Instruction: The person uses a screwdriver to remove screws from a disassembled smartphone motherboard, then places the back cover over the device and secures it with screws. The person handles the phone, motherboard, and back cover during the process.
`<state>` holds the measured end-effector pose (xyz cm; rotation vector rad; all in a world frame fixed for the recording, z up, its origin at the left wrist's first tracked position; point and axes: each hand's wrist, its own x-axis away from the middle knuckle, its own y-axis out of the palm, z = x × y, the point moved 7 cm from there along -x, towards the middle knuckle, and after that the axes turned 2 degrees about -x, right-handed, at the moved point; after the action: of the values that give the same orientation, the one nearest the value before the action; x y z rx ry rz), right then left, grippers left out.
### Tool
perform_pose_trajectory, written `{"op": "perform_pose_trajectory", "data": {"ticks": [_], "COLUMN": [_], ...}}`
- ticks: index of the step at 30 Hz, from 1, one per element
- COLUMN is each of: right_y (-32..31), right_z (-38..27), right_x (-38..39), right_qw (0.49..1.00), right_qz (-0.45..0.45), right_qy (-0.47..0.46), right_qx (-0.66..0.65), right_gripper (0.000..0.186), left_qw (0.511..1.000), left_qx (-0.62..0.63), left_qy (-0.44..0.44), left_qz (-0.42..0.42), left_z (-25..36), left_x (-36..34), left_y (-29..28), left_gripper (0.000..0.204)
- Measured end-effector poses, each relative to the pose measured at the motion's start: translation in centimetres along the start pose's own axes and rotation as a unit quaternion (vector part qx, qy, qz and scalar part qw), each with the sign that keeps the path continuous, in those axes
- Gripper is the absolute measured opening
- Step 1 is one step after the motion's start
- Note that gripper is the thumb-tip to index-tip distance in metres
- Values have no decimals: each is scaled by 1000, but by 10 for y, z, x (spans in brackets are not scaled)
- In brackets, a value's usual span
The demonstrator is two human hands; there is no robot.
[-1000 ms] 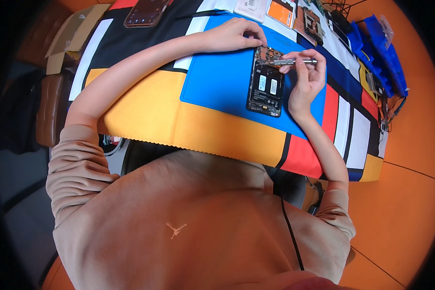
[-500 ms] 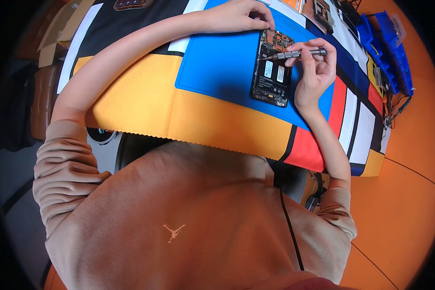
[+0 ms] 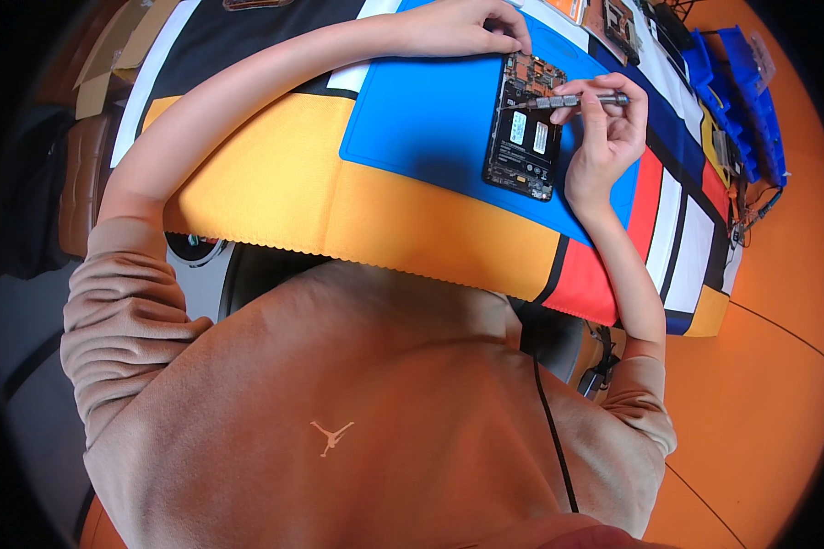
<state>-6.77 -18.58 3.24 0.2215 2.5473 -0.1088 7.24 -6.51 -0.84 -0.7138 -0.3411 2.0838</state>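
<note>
An opened smartphone (image 3: 520,165) lies on a blue work mat (image 3: 403,128), its circuit board and black battery exposed. My left hand (image 3: 462,27) reaches across to the phone's far end, with fingers curled and pinched at its top edge; the fingertips are partly hidden. Between the thumb and fingers of my right hand (image 3: 606,146) is a slim metal precision screwdriver (image 3: 572,101). It lies almost level over the phone, its thin tip pointing left at the phone's left edge, just above the battery. Whether the tip touches anything is too small to tell.
A color-block tablecloth (image 3: 339,206) covers the table under the mat. Blue plastic bins (image 3: 746,110) stand at the far right, near some cables. Another device with an orange-brown part (image 3: 613,27) lies beyond the mat. A cardboard box (image 3: 110,69) is at the far left.
The whole view has shifted slightly, so the phone and both hands appear a little farther right. Their grips and the screwdriver's place over the phone look almost the same.
</note>
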Motion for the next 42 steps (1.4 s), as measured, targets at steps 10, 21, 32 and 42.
{"op": "perform_pose_trajectory", "data": {"ticks": [10, 21, 32, 42], "right_y": [2, 4, 4, 6], "right_z": [-1, -4, -6, -7], "right_x": [0, 2, 2, 2], "right_qw": [1000, 1000, 999, 999], "right_qz": [-5, -7, -2, -11], "right_qy": [-8, -16, -22, -25], "right_qx": [14, 18, 37, 38], "right_gripper": [17, 18, 17, 17], "left_qw": [1000, 1000, 1000, 1000], "left_qx": [5, -8, -13, -7], "left_qy": [3, 6, -1, 1], "left_qz": [-1, 2, 6, 1], "left_z": [-1, 1, 6, 5], "left_x": [0, 0, 2, 0], "left_y": [0, -1, -2, -1], "left_gripper": [14, 14, 15, 15]}}
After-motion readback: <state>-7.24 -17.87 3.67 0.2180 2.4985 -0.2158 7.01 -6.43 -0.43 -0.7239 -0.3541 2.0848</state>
